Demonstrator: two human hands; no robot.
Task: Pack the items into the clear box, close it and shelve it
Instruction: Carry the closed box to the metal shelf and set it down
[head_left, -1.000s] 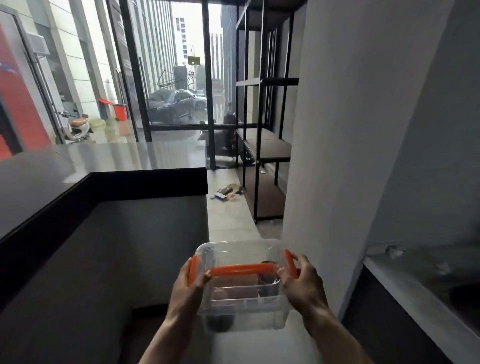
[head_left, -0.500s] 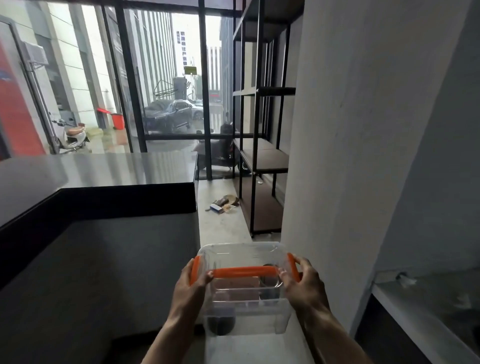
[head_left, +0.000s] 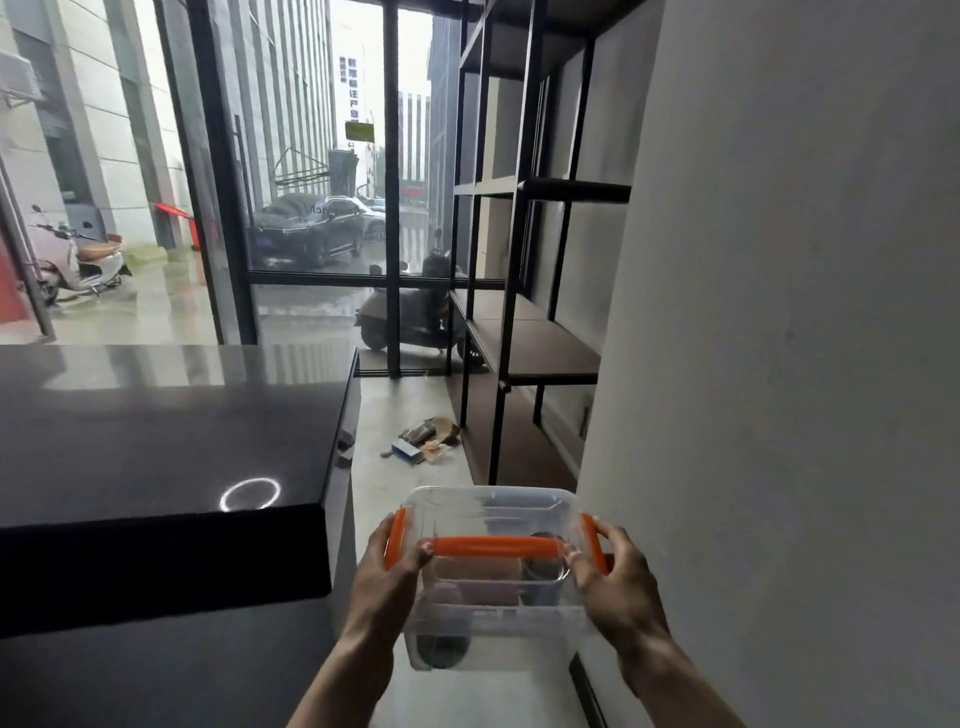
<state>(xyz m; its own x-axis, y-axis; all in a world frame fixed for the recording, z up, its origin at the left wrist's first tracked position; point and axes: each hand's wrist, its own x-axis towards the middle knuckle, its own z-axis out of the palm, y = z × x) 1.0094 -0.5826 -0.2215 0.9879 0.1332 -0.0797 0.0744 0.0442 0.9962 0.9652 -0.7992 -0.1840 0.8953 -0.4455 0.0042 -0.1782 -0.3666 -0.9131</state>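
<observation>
I carry the clear box (head_left: 493, 618) in front of me at the lower middle of the head view. Its lid is on, with an orange handle across the top and orange clips on both sides. My left hand (head_left: 387, 577) grips the left side by the clip and my right hand (head_left: 615, 582) grips the right side. Dark and pale items show blurred through the plastic. A black metal shelf unit (head_left: 524, 332) stands ahead on the right, its brown boards bare.
A dark counter (head_left: 166, 441) runs along the left. A grey wall (head_left: 779, 364) rises close on the right. A narrow pale floor strip leads ahead, with a small litter pile (head_left: 426, 440) near the shelf foot. Glass wall behind it, scooters and cars outside.
The view has moved forward along the passage and the shelf unit is nearer. The box stays held in both hands in the same grip.
</observation>
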